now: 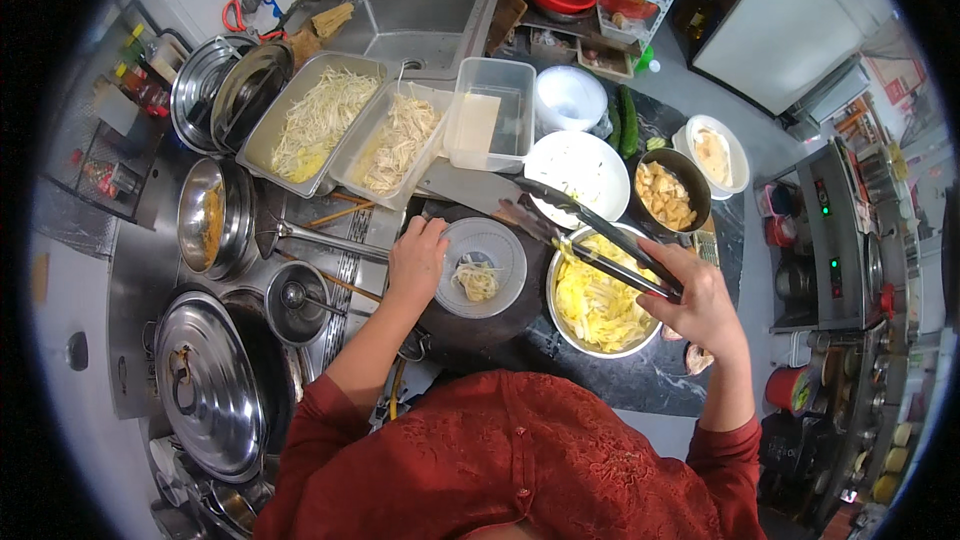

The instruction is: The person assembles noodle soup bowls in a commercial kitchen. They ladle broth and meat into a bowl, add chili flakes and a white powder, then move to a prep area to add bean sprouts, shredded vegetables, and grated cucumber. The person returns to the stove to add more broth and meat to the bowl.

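Note:
My left hand [418, 259] grips the left rim of a clear plastic bowl [514, 270]. At the bottom of that bowl lies a small heap of bean sprouts [477, 277]. In my right hand [697, 296] is a pair of black-handled tongs [600, 236], pointing up and to the left. Their tips hang over the upper left of a steel bowl [556, 319] filled with shredded yellow-green cabbage [600, 300]. Yellow shreds show on the tongs, partway along. Just beyond the tongs stands a white bowl [574, 165] with a few small scraps inside.
Behind the bowls are a steel pan [251, 150] of bean sprouts, a plastic tub [337, 169] of pale shreds and a clear container [491, 75]. At right sits a dark pot [640, 214] of fried chunks near cucumbers [627, 124]. A cleaver [465, 187] lies behind the clear bowl.

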`<action>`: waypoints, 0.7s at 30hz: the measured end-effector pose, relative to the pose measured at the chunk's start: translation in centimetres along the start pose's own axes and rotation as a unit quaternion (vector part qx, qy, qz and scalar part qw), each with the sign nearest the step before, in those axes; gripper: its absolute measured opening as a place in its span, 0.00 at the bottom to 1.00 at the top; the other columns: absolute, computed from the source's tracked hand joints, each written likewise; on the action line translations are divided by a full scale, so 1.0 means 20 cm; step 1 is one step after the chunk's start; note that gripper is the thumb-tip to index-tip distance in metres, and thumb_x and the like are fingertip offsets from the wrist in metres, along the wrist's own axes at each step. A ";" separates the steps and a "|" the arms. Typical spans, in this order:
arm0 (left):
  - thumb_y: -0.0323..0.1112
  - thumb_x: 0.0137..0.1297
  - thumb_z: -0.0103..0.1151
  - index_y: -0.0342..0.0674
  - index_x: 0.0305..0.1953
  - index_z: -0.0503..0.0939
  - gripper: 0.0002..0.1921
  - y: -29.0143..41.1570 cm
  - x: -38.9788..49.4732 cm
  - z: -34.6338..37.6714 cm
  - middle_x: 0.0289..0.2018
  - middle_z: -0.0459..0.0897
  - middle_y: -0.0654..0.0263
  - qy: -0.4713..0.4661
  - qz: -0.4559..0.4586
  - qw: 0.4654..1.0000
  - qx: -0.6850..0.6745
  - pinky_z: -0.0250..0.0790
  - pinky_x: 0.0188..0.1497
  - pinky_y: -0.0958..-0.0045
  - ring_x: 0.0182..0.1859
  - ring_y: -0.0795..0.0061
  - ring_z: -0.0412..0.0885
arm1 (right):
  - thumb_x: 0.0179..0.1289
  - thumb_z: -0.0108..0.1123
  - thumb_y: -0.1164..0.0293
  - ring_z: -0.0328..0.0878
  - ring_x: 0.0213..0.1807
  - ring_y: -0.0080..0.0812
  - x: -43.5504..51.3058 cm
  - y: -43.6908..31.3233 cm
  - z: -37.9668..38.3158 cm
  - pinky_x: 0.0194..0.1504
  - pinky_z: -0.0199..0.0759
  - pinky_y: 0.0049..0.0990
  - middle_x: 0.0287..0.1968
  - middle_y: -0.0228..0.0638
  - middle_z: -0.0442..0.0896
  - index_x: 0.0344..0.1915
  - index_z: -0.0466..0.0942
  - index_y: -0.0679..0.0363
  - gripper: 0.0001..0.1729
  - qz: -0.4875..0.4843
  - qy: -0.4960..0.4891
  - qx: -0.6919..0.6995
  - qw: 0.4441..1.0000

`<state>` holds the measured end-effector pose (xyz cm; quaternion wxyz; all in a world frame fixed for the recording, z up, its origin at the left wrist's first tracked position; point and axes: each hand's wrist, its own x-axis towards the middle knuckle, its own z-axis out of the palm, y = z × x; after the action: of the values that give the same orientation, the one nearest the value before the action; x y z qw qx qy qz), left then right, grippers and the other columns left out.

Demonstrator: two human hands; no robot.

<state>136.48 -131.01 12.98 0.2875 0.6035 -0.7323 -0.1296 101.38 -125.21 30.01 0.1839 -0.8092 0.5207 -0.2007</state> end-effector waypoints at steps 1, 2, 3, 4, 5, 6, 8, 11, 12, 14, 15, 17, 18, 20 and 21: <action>0.30 0.60 0.62 0.42 0.41 0.75 0.10 0.02 0.00 0.00 0.37 0.73 0.58 0.016 0.011 1.000 0.023 0.71 0.39 0.54 0.38 0.49 0.78 | 0.51 0.64 0.77 0.80 0.29 0.32 -0.01 0.02 0.04 0.33 0.75 0.29 0.34 0.44 0.82 0.60 0.73 0.66 0.32 0.051 -0.002 0.065 0.997; 0.30 0.60 0.62 0.42 0.41 0.74 0.09 0.04 0.01 0.00 0.37 0.73 0.58 0.041 0.032 0.998 0.047 0.71 0.39 0.54 0.39 0.49 0.78 | 0.52 0.63 0.77 0.80 0.29 0.30 -0.02 0.04 0.10 0.33 0.75 0.28 0.33 0.43 0.81 0.60 0.72 0.66 0.32 0.100 -0.002 0.125 0.987; 0.30 0.60 0.62 0.43 0.41 0.74 0.09 0.05 0.02 0.01 0.37 0.73 0.58 0.030 0.020 0.998 0.056 0.71 0.39 0.53 0.39 0.48 0.78 | 0.54 0.61 0.77 0.79 0.29 0.28 -0.01 0.05 0.16 0.33 0.75 0.27 0.32 0.42 0.81 0.61 0.71 0.66 0.31 0.163 -0.003 0.178 0.970; 0.30 0.60 0.62 0.43 0.40 0.73 0.09 0.06 0.03 0.02 0.37 0.73 0.58 0.027 0.017 0.997 0.065 0.71 0.39 0.53 0.39 0.48 0.78 | 0.55 0.59 0.76 0.79 0.30 0.27 0.01 0.06 0.26 0.32 0.74 0.27 0.30 0.41 0.80 0.61 0.71 0.66 0.30 0.165 0.021 0.234 0.958; 0.30 0.60 0.62 0.43 0.40 0.73 0.09 0.07 0.03 0.02 0.37 0.73 0.58 0.027 0.015 0.997 0.075 0.71 0.39 0.53 0.39 0.48 0.78 | 0.57 0.56 0.75 0.78 0.30 0.25 0.04 0.06 0.36 0.31 0.73 0.26 0.29 0.40 0.79 0.62 0.70 0.66 0.30 0.221 0.028 0.288 0.931; 0.30 0.59 0.62 0.43 0.39 0.72 0.10 0.08 0.03 0.02 0.37 0.73 0.58 0.009 -0.001 0.998 0.062 0.71 0.39 0.52 0.39 0.49 0.79 | 0.57 0.57 0.74 0.78 0.31 0.26 0.05 0.07 0.42 0.33 0.73 0.27 0.30 0.40 0.79 0.61 0.71 0.66 0.29 0.216 0.019 0.267 0.939; 0.29 0.59 0.63 0.43 0.40 0.71 0.11 0.08 0.03 0.02 0.37 0.74 0.59 -0.006 -0.004 0.998 0.059 0.71 0.39 0.52 0.40 0.48 0.79 | 0.56 0.57 0.72 0.78 0.32 0.29 0.07 0.08 0.53 0.36 0.72 0.28 0.31 0.41 0.80 0.59 0.71 0.67 0.29 0.234 0.027 0.269 0.934; 0.26 0.58 0.62 0.40 0.38 0.73 0.09 0.07 0.08 -0.03 0.35 0.78 0.57 -0.003 -0.012 1.000 0.011 0.70 0.38 0.53 0.38 0.49 0.79 | 0.60 0.59 0.71 0.73 0.37 0.20 0.05 0.09 0.58 0.39 0.68 0.20 0.34 0.31 0.77 0.60 0.70 0.65 0.28 0.197 0.077 0.297 0.931; 0.26 0.58 0.62 0.40 0.38 0.73 0.09 0.06 0.11 -0.06 0.34 0.78 0.56 -0.011 -0.021 0.999 -0.024 0.70 0.38 0.54 0.38 0.49 0.79 | 0.60 0.60 0.71 0.73 0.36 0.20 0.02 0.10 0.56 0.39 0.68 0.20 0.35 0.31 0.77 0.60 0.69 0.65 0.28 0.201 0.087 0.307 0.926; 0.24 0.56 0.62 0.37 0.37 0.75 0.09 0.08 0.21 -0.12 0.30 0.80 0.52 -0.009 -0.037 0.997 -0.065 0.71 0.38 0.57 0.35 0.49 0.80 | 0.60 0.60 0.71 0.74 0.37 0.21 -0.03 0.12 0.52 0.40 0.68 0.21 0.37 0.30 0.78 0.62 0.68 0.66 0.29 0.224 0.101 0.327 0.913; 0.24 0.55 0.63 0.37 0.37 0.75 0.09 0.09 0.31 -0.13 0.30 0.81 0.52 0.022 -0.008 0.998 -0.064 0.71 0.38 0.57 0.35 0.49 0.80 | 0.61 0.60 0.72 0.74 0.35 0.20 -0.07 0.13 0.50 0.36 0.69 0.20 0.37 0.30 0.78 0.62 0.68 0.67 0.29 0.226 0.131 0.343 0.902; 0.24 0.54 0.64 0.36 0.38 0.75 0.10 0.13 0.53 -0.15 0.30 0.81 0.52 0.077 0.034 0.995 -0.062 0.71 0.38 0.57 0.35 0.49 0.81 | 0.58 0.58 0.72 0.78 0.40 0.28 -0.15 0.14 0.45 0.45 0.72 0.27 0.40 0.36 0.80 0.62 0.68 0.67 0.30 0.299 0.146 0.393 0.857; 0.25 0.55 0.64 0.36 0.37 0.75 0.10 0.16 0.65 -0.14 0.29 0.81 0.52 0.089 0.061 0.992 -0.064 0.71 0.38 0.57 0.34 0.49 0.81 | 0.58 0.58 0.72 0.77 0.40 0.25 -0.20 0.15 0.43 0.44 0.72 0.25 0.39 0.34 0.79 0.62 0.68 0.69 0.31 0.324 0.144 0.381 0.854; 0.26 0.54 0.65 0.35 0.37 0.75 0.10 0.22 0.92 -0.08 0.28 0.81 0.52 0.103 0.088 0.988 -0.078 0.71 0.38 0.56 0.34 0.48 0.81 | 0.57 0.58 0.72 0.75 0.37 0.23 -0.25 0.15 0.42 0.42 0.71 0.22 0.36 0.32 0.79 0.62 0.68 0.69 0.31 0.333 0.186 0.357 0.853; 0.26 0.54 0.66 0.35 0.36 0.74 0.11 0.26 1.05 -0.03 0.28 0.81 0.53 0.109 0.098 0.985 -0.091 0.71 0.38 0.56 0.34 0.48 0.80 | 0.57 0.58 0.72 0.75 0.36 0.22 -0.29 0.14 0.41 0.41 0.71 0.21 0.35 0.32 0.79 0.62 0.69 0.69 0.32 0.350 0.199 0.355 0.843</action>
<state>130.49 -149.78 21.85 0.4308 0.5105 -0.7375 -0.0996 101.31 -120.31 20.81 0.4088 -0.3949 0.6880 -0.4511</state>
